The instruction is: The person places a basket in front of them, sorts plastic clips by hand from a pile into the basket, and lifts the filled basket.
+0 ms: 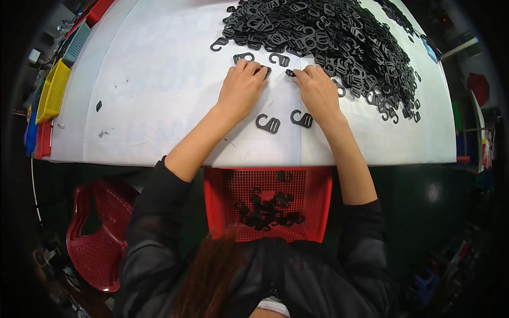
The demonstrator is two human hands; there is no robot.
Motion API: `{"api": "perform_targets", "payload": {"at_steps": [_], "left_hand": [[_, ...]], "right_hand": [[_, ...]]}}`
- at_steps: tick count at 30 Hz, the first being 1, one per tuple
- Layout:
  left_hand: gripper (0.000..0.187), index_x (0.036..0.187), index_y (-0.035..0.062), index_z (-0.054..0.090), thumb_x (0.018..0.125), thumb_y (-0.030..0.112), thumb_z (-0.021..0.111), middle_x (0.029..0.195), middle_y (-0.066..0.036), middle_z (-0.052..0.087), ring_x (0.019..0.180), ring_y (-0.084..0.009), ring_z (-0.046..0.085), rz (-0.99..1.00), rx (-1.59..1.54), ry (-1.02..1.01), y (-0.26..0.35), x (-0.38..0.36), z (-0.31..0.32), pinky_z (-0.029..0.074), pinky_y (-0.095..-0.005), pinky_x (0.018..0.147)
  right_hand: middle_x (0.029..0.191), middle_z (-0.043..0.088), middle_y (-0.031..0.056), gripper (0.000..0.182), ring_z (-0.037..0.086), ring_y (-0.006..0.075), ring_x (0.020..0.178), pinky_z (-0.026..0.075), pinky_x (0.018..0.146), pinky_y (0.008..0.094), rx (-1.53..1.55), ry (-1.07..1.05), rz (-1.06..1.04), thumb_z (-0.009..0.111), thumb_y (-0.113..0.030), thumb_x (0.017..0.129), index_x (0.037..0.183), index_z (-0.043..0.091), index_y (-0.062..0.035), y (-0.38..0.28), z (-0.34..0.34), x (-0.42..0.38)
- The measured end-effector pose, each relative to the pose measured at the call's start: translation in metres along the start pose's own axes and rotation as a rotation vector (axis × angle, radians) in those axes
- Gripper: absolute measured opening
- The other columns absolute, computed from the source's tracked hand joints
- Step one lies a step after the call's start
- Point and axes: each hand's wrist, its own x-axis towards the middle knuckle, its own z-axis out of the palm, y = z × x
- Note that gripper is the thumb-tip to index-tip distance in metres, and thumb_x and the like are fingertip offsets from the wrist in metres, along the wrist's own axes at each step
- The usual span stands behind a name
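Note:
My left hand (238,91) is over the white table with its fingers closed on a black plastic hook buckle (267,70), mostly covered by the fingertips. Facing it, my right hand (319,94) pinches another black hook buckle (290,72), whose end pokes out beyond the thumb and finger. A loose hook (244,57) lies just beyond my left fingers, and one more hook (279,60) is between and beyond the two hands. Nearer my body, two hooks lie flat side by side, a left one (268,124) and a right one (301,119).
A large heap of black hooks (323,40) covers the table's far right. Below the front edge stands a red basket (213,199) with several hooks inside. A dark red plastic chair (98,238) is at left; a yellow basket (52,93) borders the table's left side.

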Motion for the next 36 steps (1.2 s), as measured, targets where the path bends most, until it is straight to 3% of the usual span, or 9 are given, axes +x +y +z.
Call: {"api": "perform_targets", "payload": {"at_steps": [2,5,9,16,19,22,27,34,36], "left_hand": [[0.028,0.107,0.0047,0.067,0.081,0.014,0.067,0.098,-0.007,0.065,0.093,-0.0250,0.056,0.038,0.016,0.020,-0.003,0.003,-0.002,0.047,-0.0351,0.081],[0.021,0.103,0.0057,0.069,0.083,0.011,0.066,0.099,-0.007,0.066,0.090,-0.0252,0.058,-0.404,-0.595,-0.163,0.015,0.002,-0.021,0.049,-0.0349,0.078],[0.022,0.104,0.0061,0.070,0.084,0.013,0.066,0.101,-0.009,0.066,0.090,-0.0244,0.059,-0.181,-0.238,0.060,0.007,-0.006,-0.018,0.049,-0.0343,0.078],[0.028,0.111,0.0076,0.067,0.084,0.010,0.063,0.101,-0.009,0.065,0.093,-0.0240,0.057,-0.068,0.008,0.040,-0.021,-0.010,-0.010,0.048,-0.0340,0.081],[0.025,0.108,0.0070,0.068,0.084,0.008,0.062,0.103,-0.009,0.065,0.093,-0.0261,0.057,-0.633,-0.687,-0.235,-0.006,-0.002,-0.037,0.048,-0.0352,0.081],[0.023,0.103,0.0050,0.069,0.082,0.007,0.062,0.108,-0.009,0.064,0.096,-0.0285,0.055,-0.210,-0.264,-0.038,-0.028,-0.003,-0.019,0.047,-0.0354,0.085],[0.023,0.107,0.0074,0.068,0.085,0.011,0.061,0.108,-0.006,0.064,0.097,-0.0264,0.054,-0.068,-0.033,-0.022,-0.058,0.017,0.007,0.048,-0.0357,0.083],[0.020,0.102,0.0074,0.069,0.085,0.010,0.057,0.088,-0.007,0.066,0.090,-0.0245,0.057,-0.565,-0.599,-0.210,-0.029,0.018,-0.029,0.049,-0.0337,0.080],[0.021,0.103,0.0064,0.068,0.085,0.013,0.059,0.100,-0.008,0.065,0.099,-0.0253,0.055,-0.474,-0.523,-0.213,-0.038,0.008,-0.016,0.046,-0.0342,0.084]], "right_hand": [[0.093,0.062,0.0071,0.023,0.060,0.0247,0.080,0.048,0.073,0.0360,0.137,-0.005,0.078,0.066,-0.018,0.083,0.102,0.068,-0.0052,-0.001,-0.008,-0.004],[0.094,0.063,0.0076,0.024,0.062,0.0253,0.077,0.048,0.073,0.0351,0.417,-0.286,0.236,0.065,-0.019,0.083,0.103,0.068,-0.0055,-0.004,-0.031,-0.003],[0.096,0.062,0.0050,0.023,0.060,0.0239,0.092,0.051,0.075,0.0371,0.148,0.031,0.014,0.067,-0.020,0.081,0.101,0.069,-0.0086,-0.001,-0.003,0.027],[0.093,0.063,0.0040,0.022,0.060,0.0224,0.088,0.051,0.073,0.0348,-0.157,0.028,-0.122,0.065,-0.019,0.083,0.103,0.069,-0.0096,0.001,0.022,0.045],[0.091,0.063,0.0038,0.022,0.060,0.0231,0.087,0.050,0.074,0.0352,0.282,-0.276,0.195,0.065,-0.020,0.083,0.102,0.070,-0.0102,-0.007,-0.008,0.034],[0.094,0.063,0.0033,0.022,0.059,0.0232,0.090,0.049,0.076,0.0354,0.085,-0.106,0.104,0.066,-0.022,0.082,0.100,0.070,-0.0107,0.008,-0.016,0.026],[0.098,0.060,0.0046,0.021,0.057,0.0238,0.095,0.050,0.079,0.0362,-0.119,0.006,-0.015,0.067,-0.016,0.079,0.098,0.068,-0.0068,0.028,0.001,0.034],[0.091,0.057,0.0036,0.018,0.057,0.0220,0.089,0.048,0.075,0.0347,-0.340,0.061,-0.190,0.064,-0.015,0.082,0.098,0.064,-0.0060,0.038,0.012,0.032],[0.092,0.058,0.0037,0.019,0.056,0.0220,0.090,0.048,0.075,0.0352,-0.376,0.035,-0.227,0.065,-0.015,0.082,0.098,0.064,-0.0064,0.040,0.012,0.035]]}}
